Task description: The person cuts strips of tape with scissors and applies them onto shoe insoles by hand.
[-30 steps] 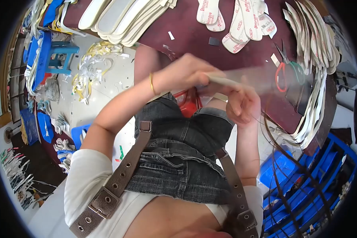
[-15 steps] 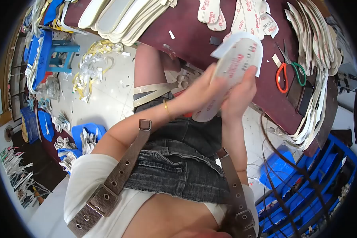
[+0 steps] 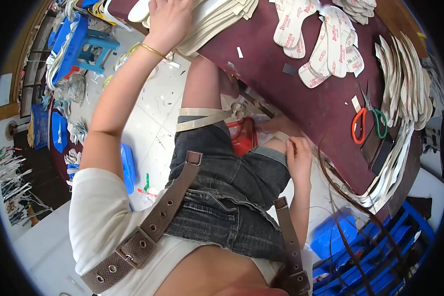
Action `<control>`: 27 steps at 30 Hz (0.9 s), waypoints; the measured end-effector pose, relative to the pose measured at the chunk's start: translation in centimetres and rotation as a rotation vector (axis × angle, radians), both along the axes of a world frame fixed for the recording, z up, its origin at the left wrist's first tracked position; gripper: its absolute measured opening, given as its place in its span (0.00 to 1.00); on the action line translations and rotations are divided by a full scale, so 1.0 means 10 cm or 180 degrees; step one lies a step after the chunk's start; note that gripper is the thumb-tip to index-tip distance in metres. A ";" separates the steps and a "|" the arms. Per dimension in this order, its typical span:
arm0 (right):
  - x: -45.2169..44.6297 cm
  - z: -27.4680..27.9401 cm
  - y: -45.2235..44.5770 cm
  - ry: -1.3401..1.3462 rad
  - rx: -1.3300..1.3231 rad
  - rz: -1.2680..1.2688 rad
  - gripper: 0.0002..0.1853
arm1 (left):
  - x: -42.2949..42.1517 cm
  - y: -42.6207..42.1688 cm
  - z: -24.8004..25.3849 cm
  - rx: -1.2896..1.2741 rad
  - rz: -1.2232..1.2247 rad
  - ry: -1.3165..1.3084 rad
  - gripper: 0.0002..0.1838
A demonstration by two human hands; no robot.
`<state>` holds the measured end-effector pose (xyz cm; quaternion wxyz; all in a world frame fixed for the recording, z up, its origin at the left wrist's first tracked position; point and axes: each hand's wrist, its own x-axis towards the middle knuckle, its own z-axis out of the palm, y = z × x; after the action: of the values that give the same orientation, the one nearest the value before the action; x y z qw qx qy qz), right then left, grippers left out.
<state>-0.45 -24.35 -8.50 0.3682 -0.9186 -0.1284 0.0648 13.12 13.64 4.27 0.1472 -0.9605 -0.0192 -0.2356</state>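
While the left hand (image 3: 168, 23) is at stacked insoles (image 3: 217, 24), eleven o'clock, light edge contact should suit.
Right hand (image 3: 299, 157): three o'clock; cannot tell either grip's closure.

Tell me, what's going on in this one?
A person's left hand is at the long, cream-white, sole-shaped pieces stacked on the dark maroon table; whether it grips one isn't clear. The right hand is by the dark denim shorts, seemingly empty. Red-printed white insoles lie farther along, near red-and-green-handled metal scissors.
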 end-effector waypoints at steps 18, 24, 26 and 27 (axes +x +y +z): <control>-0.14 -0.25 -0.29 0.0010 -0.0549 -0.0289 0.17 | 0.20 0.13 0.13 -0.1122 -0.0364 0.0502 0.37; -0.12 0.32 -0.10 0.2368 0.2314 -0.0711 0.18 | 0.01 -0.03 -0.09 -0.1031 -0.1448 0.0499 0.21; -0.07 0.68 0.26 0.1928 0.3094 -0.0934 0.22 | -0.38 -0.50 -0.12 -0.1395 -0.1513 0.1256 0.14; -0.04 0.70 0.36 0.2038 0.3000 -0.0755 0.23 | -0.59 -0.73 -0.24 -0.1584 -0.1552 0.2300 0.11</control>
<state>-0.86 -20.78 -1.54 0.7625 -0.5983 0.0781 0.2335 7.23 6.33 1.86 -0.1484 -0.9632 0.2023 0.0962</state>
